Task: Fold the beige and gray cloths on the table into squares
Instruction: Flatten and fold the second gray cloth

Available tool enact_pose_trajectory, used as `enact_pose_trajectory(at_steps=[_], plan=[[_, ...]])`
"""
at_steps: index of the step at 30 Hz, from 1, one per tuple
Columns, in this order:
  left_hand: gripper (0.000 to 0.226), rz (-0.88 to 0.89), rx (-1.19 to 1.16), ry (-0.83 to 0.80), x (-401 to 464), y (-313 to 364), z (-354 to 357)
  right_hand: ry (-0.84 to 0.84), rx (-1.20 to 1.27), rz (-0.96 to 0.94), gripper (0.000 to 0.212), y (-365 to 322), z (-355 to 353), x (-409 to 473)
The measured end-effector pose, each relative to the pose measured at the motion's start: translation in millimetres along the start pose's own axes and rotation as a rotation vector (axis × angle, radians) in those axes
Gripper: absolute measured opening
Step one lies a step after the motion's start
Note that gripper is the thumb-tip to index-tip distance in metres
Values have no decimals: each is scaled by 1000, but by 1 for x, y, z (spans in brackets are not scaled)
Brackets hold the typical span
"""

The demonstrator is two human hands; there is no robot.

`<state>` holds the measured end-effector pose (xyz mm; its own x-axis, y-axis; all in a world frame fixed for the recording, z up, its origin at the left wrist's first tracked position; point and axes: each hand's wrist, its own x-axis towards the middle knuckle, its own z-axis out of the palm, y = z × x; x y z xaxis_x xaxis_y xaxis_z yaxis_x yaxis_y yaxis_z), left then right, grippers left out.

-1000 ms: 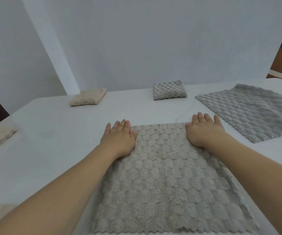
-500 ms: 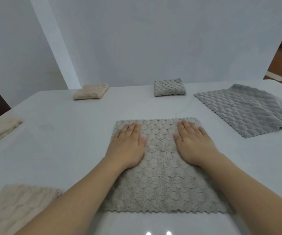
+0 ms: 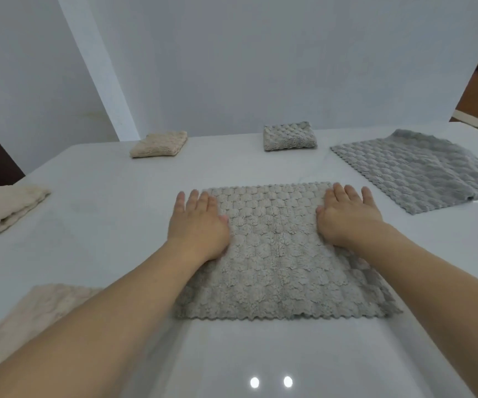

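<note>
- Gray cloth [image 3: 278, 254] spread flat at the middle of the white table [image 3: 111, 225].
- Left hand [image 3: 199, 225] pressed palm-down on its far left corner, fingers extended, gripping nothing.
- Right hand [image 3: 346, 215] likewise flat on the far right corner, unclenched.

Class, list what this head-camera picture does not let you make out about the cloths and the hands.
- Beige textured cloth, near left: blurred, partly behind the left forearm.
- Darker gray flat cloth, far right: cut by the frame edge.
- Light gray scalloped cloth: the left hand and right hand cover its far corners.
</note>
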<state>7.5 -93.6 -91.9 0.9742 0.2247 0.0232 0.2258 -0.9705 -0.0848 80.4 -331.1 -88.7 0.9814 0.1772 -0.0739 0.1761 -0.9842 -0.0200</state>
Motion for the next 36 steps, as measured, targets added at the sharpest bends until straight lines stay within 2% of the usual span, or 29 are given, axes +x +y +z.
enact_pose_trajectory(at_steps=[3, 6, 8, 15, 20, 23, 26, 29, 31, 33, 36], plan=[[60, 123, -201, 124, -27, 35, -12, 127, 67, -122, 59, -24, -12, -35], [60, 191, -262, 27, -61, 54, 9, 84, 135, -211, 59, -43, 16, -80], [61, 157, -238, -26, -63, 52, 20, 60, 173, -185, 59, -41, 31, -86], [61, 182, -251, -16, -65, 42, 18, 22, 192, -195, 58, -28, 30, -82], [62, 97, -231, -70, -72, 1, 17, 1, 169, -89, 58, 18, 27, -88], [64, 95, -158, -137, -76, -13, 12, -60, 77, -35, 59, 39, 21, -91], [62, 117, -109, -122, -59, -9, -3, -25, 3, -36, 59, 30, 6, -73], [55, 131, -244, 123, -12, 5, -28, 127, 72, -151, 56, -2, -16, -32], [51, 187, -335, 209, 21, 22, -36, 158, 117, -277, 55, -27, -23, -4], [51, 251, -392, 158, 41, 38, -25, 117, 138, -337, 55, -42, -13, 18], [54, 243, -305, 18, 51, 45, 13, 33, 122, -285, 56, -43, 17, 38]])
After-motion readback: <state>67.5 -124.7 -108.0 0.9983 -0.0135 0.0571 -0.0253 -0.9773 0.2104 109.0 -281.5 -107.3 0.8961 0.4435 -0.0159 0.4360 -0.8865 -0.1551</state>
